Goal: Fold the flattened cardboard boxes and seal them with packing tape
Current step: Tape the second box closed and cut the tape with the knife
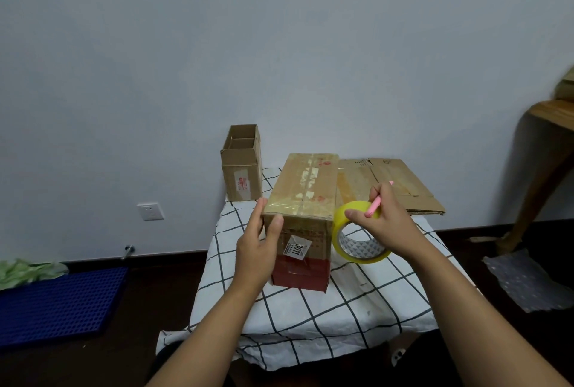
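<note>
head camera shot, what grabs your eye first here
The yellow tape roll in the right hand, which also pinches a pink pen, stands out beside the taped cardboard box on the checked cloth. The left hand steadies the box's near left corner.

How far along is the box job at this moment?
Done: small box stands folded at the table's far left, top open. In hand: left hand steadies the taped box; right hand holds tape roll and pink cutter. Left: flattened cardboard unfolded.
</note>
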`<control>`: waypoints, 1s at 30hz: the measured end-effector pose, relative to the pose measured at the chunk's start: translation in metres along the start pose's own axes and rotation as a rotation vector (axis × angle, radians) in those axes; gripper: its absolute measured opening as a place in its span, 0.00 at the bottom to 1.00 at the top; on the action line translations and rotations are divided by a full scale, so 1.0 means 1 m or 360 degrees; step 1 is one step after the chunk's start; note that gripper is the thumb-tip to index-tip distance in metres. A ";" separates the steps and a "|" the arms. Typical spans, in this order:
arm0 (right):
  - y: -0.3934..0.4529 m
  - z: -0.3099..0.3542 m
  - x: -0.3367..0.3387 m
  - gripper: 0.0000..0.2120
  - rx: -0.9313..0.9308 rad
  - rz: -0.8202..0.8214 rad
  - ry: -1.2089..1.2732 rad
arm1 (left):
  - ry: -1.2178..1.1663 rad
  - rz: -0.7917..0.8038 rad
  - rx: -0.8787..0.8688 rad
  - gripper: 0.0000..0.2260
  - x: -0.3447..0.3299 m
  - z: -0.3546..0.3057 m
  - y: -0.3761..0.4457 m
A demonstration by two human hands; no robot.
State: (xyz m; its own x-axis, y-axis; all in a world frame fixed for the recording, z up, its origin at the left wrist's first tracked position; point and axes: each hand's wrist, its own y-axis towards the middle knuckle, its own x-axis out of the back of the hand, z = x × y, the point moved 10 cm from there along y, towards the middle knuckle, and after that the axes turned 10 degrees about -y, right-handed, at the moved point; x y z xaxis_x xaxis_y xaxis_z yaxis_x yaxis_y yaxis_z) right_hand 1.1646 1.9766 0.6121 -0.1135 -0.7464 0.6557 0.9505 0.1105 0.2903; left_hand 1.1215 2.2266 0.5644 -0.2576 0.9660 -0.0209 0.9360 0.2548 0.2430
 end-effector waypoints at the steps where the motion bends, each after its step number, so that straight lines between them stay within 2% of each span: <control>1: 0.000 0.000 0.000 0.21 0.0000 0.0002 0.0000 | -0.0064 -0.0048 0.0025 0.28 0.003 -0.001 0.002; 5: 0.001 0.001 -0.002 0.21 0.0004 0.0013 -0.0006 | -0.0190 -0.0162 0.0073 0.23 0.012 0.000 0.010; 19: 0.002 0.000 -0.004 0.20 0.0029 0.0023 0.0000 | -0.0025 -0.0137 -0.0083 0.24 0.015 -0.002 0.012; 24: 0.002 -0.001 -0.005 0.20 0.0019 0.0019 -0.0002 | -0.0210 -0.0203 -0.0029 0.14 0.018 0.002 0.016; 30: 0.002 -0.001 -0.005 0.20 0.0017 0.0023 -0.0015 | -0.0338 -0.0172 0.0024 0.12 0.013 0.005 0.014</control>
State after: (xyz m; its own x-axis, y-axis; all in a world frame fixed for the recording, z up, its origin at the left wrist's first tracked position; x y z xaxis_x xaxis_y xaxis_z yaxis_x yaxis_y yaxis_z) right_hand 1.1676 1.9803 0.6089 -0.1027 -0.7385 0.6664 0.9489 0.1281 0.2883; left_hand 1.1329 2.2432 0.5626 -0.3018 0.9200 -0.2501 0.9096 0.3565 0.2135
